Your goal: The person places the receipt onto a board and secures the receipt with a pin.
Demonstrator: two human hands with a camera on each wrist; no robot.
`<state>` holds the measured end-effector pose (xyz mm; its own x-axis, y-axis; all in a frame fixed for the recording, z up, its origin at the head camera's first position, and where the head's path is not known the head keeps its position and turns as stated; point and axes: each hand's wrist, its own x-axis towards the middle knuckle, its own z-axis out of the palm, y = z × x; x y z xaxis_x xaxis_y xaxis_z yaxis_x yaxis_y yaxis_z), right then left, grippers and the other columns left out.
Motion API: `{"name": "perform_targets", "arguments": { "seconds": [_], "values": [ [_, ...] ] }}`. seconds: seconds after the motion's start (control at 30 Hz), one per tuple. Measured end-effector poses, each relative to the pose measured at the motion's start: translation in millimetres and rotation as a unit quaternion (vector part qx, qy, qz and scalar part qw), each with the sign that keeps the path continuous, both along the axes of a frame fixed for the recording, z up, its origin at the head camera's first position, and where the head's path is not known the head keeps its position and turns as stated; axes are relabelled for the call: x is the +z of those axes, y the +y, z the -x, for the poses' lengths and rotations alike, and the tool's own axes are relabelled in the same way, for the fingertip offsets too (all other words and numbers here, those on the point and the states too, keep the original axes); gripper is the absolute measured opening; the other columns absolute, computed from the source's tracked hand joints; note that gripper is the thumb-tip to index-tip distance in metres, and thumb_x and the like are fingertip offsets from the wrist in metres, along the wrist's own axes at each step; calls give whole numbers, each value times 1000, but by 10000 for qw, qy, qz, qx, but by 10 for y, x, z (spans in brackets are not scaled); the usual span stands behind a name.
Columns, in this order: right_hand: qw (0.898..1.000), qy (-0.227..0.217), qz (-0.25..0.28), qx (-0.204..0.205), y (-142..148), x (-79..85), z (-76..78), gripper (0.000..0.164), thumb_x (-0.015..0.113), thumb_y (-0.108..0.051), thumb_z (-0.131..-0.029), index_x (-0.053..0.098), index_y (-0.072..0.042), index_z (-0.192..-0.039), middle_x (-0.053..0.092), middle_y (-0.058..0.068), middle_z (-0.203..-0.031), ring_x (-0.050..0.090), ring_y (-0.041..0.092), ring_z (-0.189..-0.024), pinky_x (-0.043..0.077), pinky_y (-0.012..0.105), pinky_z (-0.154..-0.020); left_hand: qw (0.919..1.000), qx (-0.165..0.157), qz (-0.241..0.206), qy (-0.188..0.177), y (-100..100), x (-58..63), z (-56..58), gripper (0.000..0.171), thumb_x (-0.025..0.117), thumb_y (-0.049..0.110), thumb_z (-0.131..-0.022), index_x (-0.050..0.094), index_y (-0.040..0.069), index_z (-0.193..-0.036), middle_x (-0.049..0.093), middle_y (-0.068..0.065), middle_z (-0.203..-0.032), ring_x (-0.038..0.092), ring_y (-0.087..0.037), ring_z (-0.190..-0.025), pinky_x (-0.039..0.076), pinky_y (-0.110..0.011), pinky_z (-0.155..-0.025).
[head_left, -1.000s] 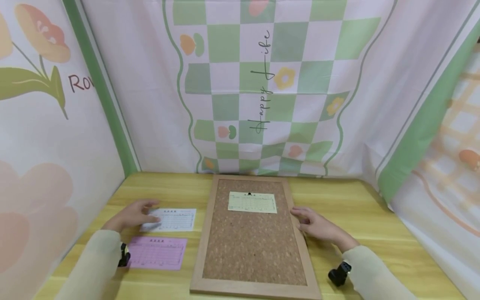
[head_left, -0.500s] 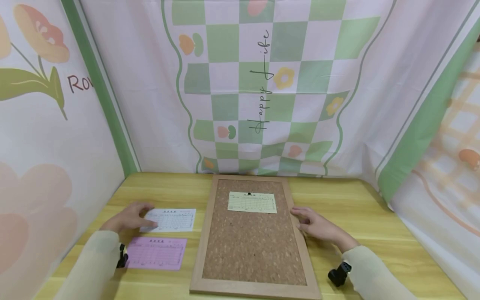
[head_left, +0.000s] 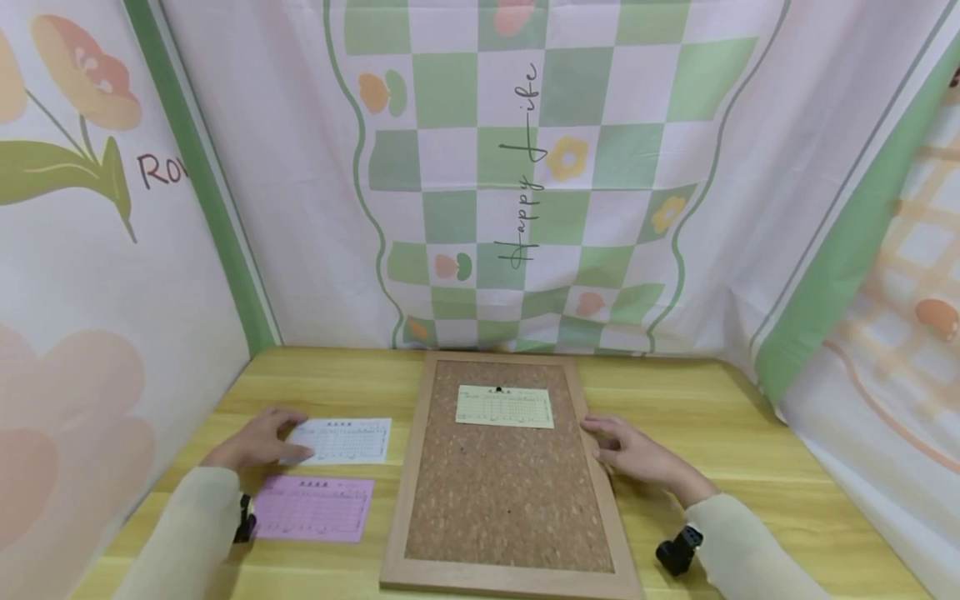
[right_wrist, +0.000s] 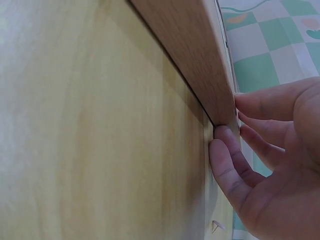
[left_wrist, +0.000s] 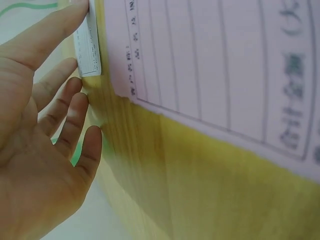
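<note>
A white printed form slip [head_left: 351, 442] lies on the table at the left, with my left hand [head_left: 258, 437] at its left end. The thumb tip overlaps that end, and the other fingers are loosely bent, as the left wrist view shows. Nearer me lies a pink form slip [head_left: 315, 508], large in the left wrist view. My right hand [head_left: 637, 454] touches the right edge of the wood-framed cork board [head_left: 510, 500]; in the right wrist view its fingertips rest against the wooden frame [right_wrist: 200, 60]. A yellow form slip [head_left: 505, 408] is fixed to the cork by a black pushpin [head_left: 499, 389].
A small thumbtack [right_wrist: 217, 226] lies on the tabletop by my right hand in the right wrist view. A checked curtain [head_left: 510, 208] hangs behind the table [head_left: 712, 433], with printed cloth at both sides. Black wrist cameras [head_left: 678, 550] sit on my cuffs.
My left hand has drawn back slightly to the left, uncovering more of the white slip. The right hand, board and slips keep their places.
</note>
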<state>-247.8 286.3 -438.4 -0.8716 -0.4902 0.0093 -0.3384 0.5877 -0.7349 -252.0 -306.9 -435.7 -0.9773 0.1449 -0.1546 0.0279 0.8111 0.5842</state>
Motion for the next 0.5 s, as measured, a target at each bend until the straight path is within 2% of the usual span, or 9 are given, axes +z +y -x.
{"name": "perform_targets", "arguments": {
  "seconds": [0.2,0.5],
  "values": [
    [10000,21,-35,-78,2,-12,1,50,56,-4,-101,40,11,-146,29,38,-148,48,53,-121,46,57,-95,10000,43,-38,-43,1,-15,11,76,81,34,-84,50,-4,-141,31,-37,-146,29,-58,-133,23,-70,-106],
    [10000,-10,-7,-43,1,-2,-12,50,56,-4,-101,39,11,-146,29,37,-148,49,51,-120,47,55,-94,9999,-16,100,93,45,16,-9,69,80,29,-84,53,-5,-138,36,-37,-142,35,-57,-128,27,-70,-104]
  ]
}}
